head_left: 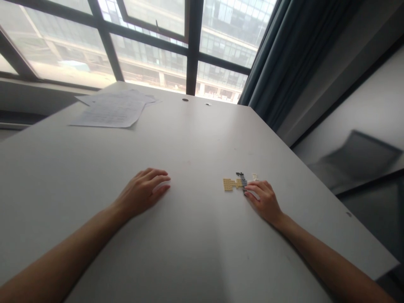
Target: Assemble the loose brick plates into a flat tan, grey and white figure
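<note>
Small building pieces lie in a group right of the middle of the white table. A tan flat part (227,184) makes up the left of the group, a grey part (243,180) joins its right side, and a small black piece (240,173) is at the top. Just beyond my fingers is a white piece (255,176). My right hand (263,199) touches the right end of the grey part, its thumb and fingers slightly apart around the edge. To the left, my left hand (145,190) rests on the table with curved fingers, thumb apart, holding nothing.
Printed papers (110,110) lie at the table's far left. Two round cable holes, one dark (185,100) and one partly white (208,104), sit near the far edge of the table (189,235). Behind are windows, and a dark curtain (284,54) hangs at the right.
</note>
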A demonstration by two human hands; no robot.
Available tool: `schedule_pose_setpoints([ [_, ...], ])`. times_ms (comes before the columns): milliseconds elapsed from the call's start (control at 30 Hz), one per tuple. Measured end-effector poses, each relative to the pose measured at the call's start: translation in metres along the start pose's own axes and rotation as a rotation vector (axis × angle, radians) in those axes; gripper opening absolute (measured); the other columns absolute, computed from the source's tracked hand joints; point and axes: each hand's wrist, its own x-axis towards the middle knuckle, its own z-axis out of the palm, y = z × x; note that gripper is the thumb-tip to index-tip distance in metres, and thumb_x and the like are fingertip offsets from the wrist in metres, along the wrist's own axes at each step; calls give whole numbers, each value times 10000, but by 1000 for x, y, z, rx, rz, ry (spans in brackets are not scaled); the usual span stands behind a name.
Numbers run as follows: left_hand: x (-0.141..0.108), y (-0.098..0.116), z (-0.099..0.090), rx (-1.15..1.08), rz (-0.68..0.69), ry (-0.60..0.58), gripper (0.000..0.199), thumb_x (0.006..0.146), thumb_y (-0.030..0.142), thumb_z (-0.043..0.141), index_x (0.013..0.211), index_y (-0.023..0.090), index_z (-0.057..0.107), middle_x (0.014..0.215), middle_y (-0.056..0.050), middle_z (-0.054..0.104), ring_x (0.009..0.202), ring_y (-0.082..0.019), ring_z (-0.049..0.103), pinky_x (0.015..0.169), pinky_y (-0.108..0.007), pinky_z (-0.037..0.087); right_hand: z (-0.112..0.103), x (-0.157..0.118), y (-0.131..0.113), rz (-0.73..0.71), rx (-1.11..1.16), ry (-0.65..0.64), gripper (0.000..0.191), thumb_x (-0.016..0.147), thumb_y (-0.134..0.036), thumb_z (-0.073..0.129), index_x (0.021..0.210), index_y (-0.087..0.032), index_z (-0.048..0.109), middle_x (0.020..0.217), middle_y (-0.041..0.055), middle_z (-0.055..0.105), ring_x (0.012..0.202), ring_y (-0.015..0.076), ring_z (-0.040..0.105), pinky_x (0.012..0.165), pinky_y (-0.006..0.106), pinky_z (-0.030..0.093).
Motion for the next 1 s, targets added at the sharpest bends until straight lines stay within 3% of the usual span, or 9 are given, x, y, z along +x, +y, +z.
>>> schedule_pose_setpoints([
  [133,0,-1,0,-2,10,0,260,879,403,480,994,253,658,1103,-54,659,1020,-233,590,914,-400,461,-2,34,17,68,19,1,181,885,-301,545,969,-230,688,960,72,671,934,247,578,865,424,458],
  [333,0,-3,1,9,32,6,255,877,394,486,975,242,666,1087,-58,660,1000,-236,594,906,-404,458,11,96,35,163,0,-433,132,814,-230,603,845,-211,730,873,32,698,833,179,612,783,294,465],
  [433,0,-2,1,11,28,13,251,878,384,491,988,234,660,1083,-62,660,998,-238,591,897,-399,458,19,109,33,148,-56,-549,122,792,-221,610,788,-219,733,843,15,703,783,151,613,753,253,452],
  [667,-1,-3,3,10,41,12,238,879,366,499,984,226,660,1084,-66,654,988,-228,581,897,-387,452,35,115,23,210,-193,-502,164,793,-237,568,733,-164,702,848,92,684,865,220,603,802,319,427],
  [800,-1,-4,3,23,42,11,249,885,374,489,978,226,666,1089,-64,651,991,-223,582,895,-379,451,33,121,27,228,-206,-476,231,828,-317,561,714,-168,696,878,88,673,884,221,594,833,336,421],
  [900,-1,-3,3,32,56,19,242,887,360,498,974,214,670,1080,-66,652,986,-222,581,887,-377,450,28,124,34,137,-84,-462,142,806,-296,621,862,-202,712,986,58,659,964,204,575,890,322,408],
  [1000,-1,-3,2,31,67,26,230,885,352,509,975,213,669,1074,-64,652,978,-219,580,884,-374,449,27,124,40,27,45,-522,87,775,-219,664,839,-231,722,1005,36,657,1002,198,563,931,322,392],
])
